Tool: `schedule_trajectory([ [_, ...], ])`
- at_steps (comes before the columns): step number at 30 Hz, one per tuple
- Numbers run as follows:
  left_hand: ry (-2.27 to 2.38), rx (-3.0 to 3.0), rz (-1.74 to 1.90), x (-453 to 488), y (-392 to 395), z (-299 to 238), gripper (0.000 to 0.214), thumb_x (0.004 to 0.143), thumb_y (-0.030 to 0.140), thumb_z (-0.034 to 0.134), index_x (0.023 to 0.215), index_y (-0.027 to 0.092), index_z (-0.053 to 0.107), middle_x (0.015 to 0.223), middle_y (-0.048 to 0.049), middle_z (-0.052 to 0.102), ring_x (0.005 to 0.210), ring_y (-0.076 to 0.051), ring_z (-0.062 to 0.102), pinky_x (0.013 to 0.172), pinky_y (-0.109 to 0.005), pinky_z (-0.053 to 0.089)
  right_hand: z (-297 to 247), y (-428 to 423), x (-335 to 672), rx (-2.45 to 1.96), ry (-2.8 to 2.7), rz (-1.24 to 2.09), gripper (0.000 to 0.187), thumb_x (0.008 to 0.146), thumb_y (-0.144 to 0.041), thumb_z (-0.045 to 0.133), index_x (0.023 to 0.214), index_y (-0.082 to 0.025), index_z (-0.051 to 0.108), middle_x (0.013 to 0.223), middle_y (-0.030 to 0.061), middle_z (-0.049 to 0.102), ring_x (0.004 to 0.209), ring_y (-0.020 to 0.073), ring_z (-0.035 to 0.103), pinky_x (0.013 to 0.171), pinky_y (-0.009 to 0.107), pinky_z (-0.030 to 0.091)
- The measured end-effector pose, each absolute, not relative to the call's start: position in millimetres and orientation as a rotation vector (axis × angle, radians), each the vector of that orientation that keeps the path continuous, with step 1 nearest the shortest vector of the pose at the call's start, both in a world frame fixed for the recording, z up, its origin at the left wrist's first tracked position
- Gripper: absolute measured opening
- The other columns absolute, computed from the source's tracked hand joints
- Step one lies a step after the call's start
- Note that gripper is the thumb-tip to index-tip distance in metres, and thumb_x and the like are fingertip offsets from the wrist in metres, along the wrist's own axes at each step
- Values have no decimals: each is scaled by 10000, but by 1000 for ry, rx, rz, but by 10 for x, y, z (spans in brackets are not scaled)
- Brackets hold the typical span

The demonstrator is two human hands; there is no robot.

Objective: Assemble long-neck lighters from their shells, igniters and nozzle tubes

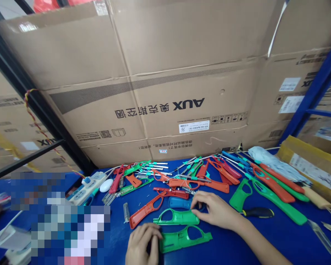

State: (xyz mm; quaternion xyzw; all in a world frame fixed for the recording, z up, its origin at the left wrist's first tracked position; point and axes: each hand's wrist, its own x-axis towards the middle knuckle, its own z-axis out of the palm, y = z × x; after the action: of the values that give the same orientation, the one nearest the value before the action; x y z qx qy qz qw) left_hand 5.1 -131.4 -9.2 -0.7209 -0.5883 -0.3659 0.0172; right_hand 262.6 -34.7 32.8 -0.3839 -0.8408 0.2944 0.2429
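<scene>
Obs: my right hand (pixel 215 211) is curved, fingers loosely apart, fingertips at the blue shell (pixel 179 202), lower centre, just above the upper green shell (pixel 176 218). My left hand (pixel 140 244) is closed beside the lower green shell (pixel 184 239); any pinch cannot be told.

**Bench surfaces: glossy plastic, bright metal, matt board**

Gas-lighter shell half (pixel 176 217): moulded green plastic, smooth, light sheen. Orange-red shell half (pixel 146 209): same glossy plastic. Thin rods (pixel 157 168): bright bare metal. Screwdriver handle (pixel 257 212): black plastic, soft shine. Carton (pixel 182 73): corrugated brown cardboard, matt, slightly rough. Paper label (pixel 194 126): white, smooth. Bench top (pixel 267 235): blue, smooth, faint sheen.
</scene>
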Motion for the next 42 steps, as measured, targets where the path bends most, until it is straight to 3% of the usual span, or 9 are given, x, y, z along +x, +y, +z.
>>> schedule_trajectory([
  [6, -2090, -2135, -871, -444, -763, 233, 195, 832, 244, 451, 832, 239, 646, 879, -30, 713, 855, -224, 661, 761, -335, 507, 388, -359, 2610, -1075, -2287, 758, 97, 845, -235, 553, 837, -238, 649, 789, -12, 642, 647, 127, 589, 603, 213, 421],
  [11, -2137, -2096, -735, -616, -172, 327, 173, 803, 198, 473, 803, 225, 644, 878, -33, 699, 867, -228, 645, 789, -325, 490, 384, -384, 2578, -1071, -2321, 739, 131, 862, -242, 523, 818, -233, 647, 732, -13, 643, 602, 131, 585, 574, 213, 398],
  [18, -2155, -2008, -545, -408, 226, 221, 278, 848, 225, 459, 1081, 202, 609, 1157, -121, 562, 1100, -311, 497, 879, -434, 411, 359, -336, 2589, -1098, -2299, 728, 128, 859, -231, 522, 818, -221, 643, 709, -18, 644, 588, 121, 591, 562, 197, 382],
  [23, -2093, -2177, -318, -399, 413, 246, 228, 838, 239, 564, 1057, 208, 617, 1189, -103, 540, 1140, -308, 475, 952, -505, 355, 368, -337, 2593, -1093, -2296, 723, 144, 867, -248, 514, 827, -218, 649, 708, -11, 650, 596, 122, 590, 564, 189, 379],
  [27, -2037, -2373, -131, -515, 547, 368, 308, 884, 310, 589, 1155, 166, 563, 1225, -86, 556, 1075, -249, 561, 896, -477, 459, 390, -351, 2602, -1112, -2302, 688, 151, 873, -249, 507, 829, -218, 648, 693, -14, 644, 592, 121, 583, 556, 192, 361],
  [30, -2010, -2539, -42, -637, 629, 473, 317, 903, 306, 569, 1186, 165, 544, 1191, -82, 580, 993, -218, 608, 824, -427, 516, 404, -355, 2609, -1119, -2306, 680, 150, 875, -248, 506, 834, -219, 647, 694, -14, 645, 596, 123, 585, 558, 194, 358],
  [36, -2019, -2726, -78, -794, 694, 624, 269, 900, 311, 570, 1128, 168, 579, 1152, -75, 601, 974, -210, 612, 826, -412, 512, 412, -358, 2614, -1101, -2303, 681, 136, 871, -235, 515, 829, -214, 642, 713, -15, 652, 614, 119, 591, 571, 189, 366],
  [40, -2084, -2732, -421, -824, 625, 810, 236, 815, 437, 604, 840, 205, 640, 849, -27, 667, 847, -228, 623, 776, -323, 459, 407, -355, 2621, -1098, -2302, 679, 130, 867, -233, 520, 830, -215, 643, 706, -19, 656, 608, 119, 595, 569, 192, 362],
  [42, -2139, -2742, -617, -830, 565, 941, 334, 804, 540, 545, 823, 217, 626, 698, 6, 626, 688, -201, 589, 668, -288, 438, 407, -354, 2623, -1100, -2301, 669, 125, 865, -233, 524, 830, -218, 643, 702, -23, 656, 601, 118, 593, 565, 195, 357],
])
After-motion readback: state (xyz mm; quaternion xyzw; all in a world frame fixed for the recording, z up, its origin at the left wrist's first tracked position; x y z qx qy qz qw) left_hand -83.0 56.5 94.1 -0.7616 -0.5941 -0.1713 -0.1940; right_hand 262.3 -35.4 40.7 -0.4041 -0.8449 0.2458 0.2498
